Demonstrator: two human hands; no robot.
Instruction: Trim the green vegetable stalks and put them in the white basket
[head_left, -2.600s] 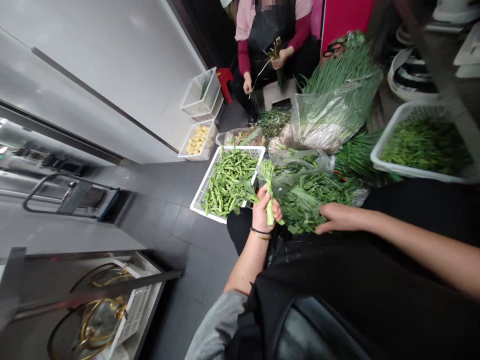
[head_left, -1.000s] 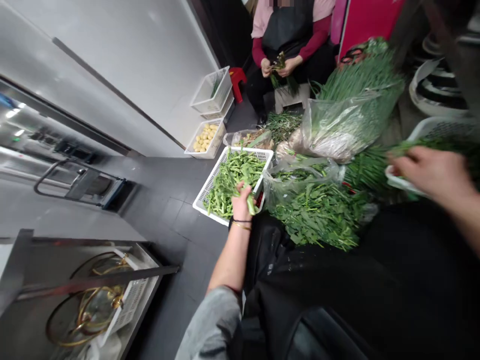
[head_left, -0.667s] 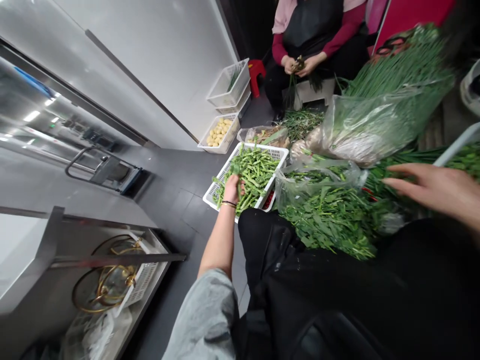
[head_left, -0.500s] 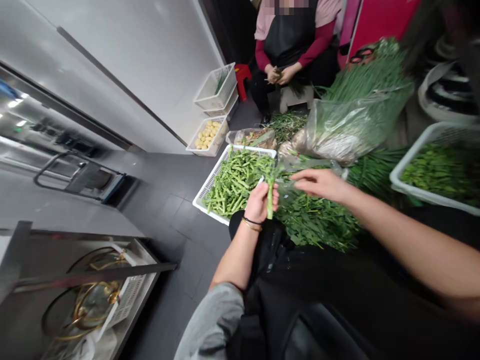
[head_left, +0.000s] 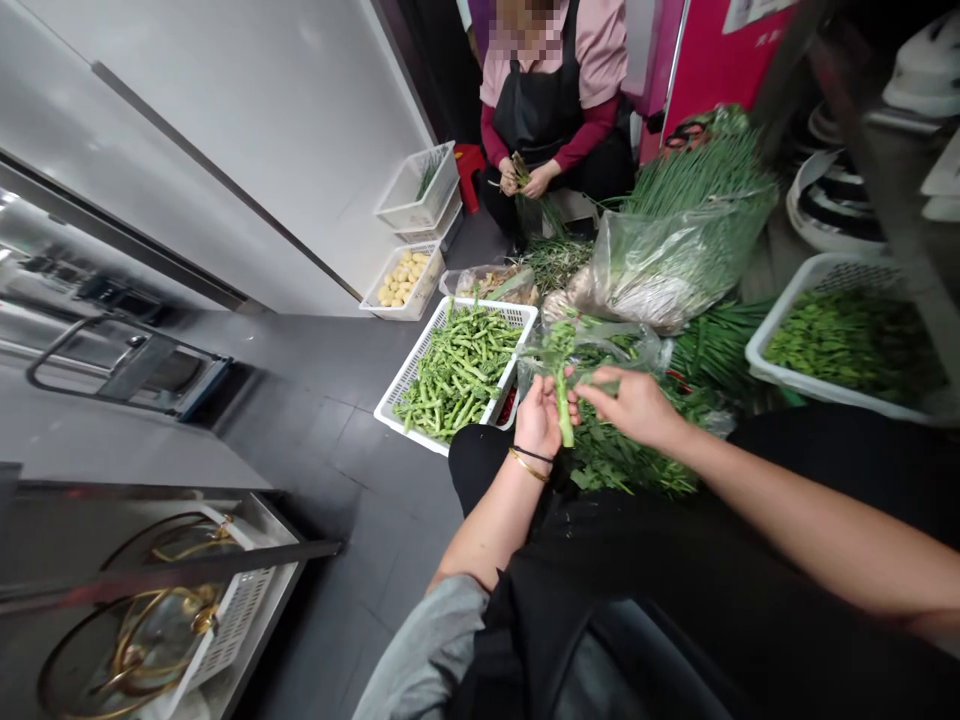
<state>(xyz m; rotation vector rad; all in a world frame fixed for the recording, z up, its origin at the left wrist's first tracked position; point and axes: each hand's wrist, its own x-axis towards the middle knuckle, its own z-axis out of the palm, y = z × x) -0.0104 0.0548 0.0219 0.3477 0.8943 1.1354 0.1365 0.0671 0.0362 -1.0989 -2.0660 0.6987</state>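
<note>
My left hand [head_left: 541, 420] is wrapped round a thick green vegetable stalk [head_left: 562, 395], held upright over my lap. My right hand [head_left: 628, 403] pinches a leaf on that same stalk from the right. Just to the left stands a white basket [head_left: 393, 392] filled with trimmed green stalks. A heap of loose green leaves [head_left: 622, 462] in a clear plastic bag lies under and behind my hands.
A second white basket [head_left: 765, 335] of greens sits at the right. A big bag of chives [head_left: 675, 250] lies behind. A seated person [head_left: 551, 110] in a black apron trims greens. A potato basket [head_left: 405, 280] stands by the steel wall; a steel rack [head_left: 150, 590] is at lower left.
My left hand dropped a stalk into the basket and picked up another. My right hand came back from the right basket and took hold of a leaf on it.
</note>
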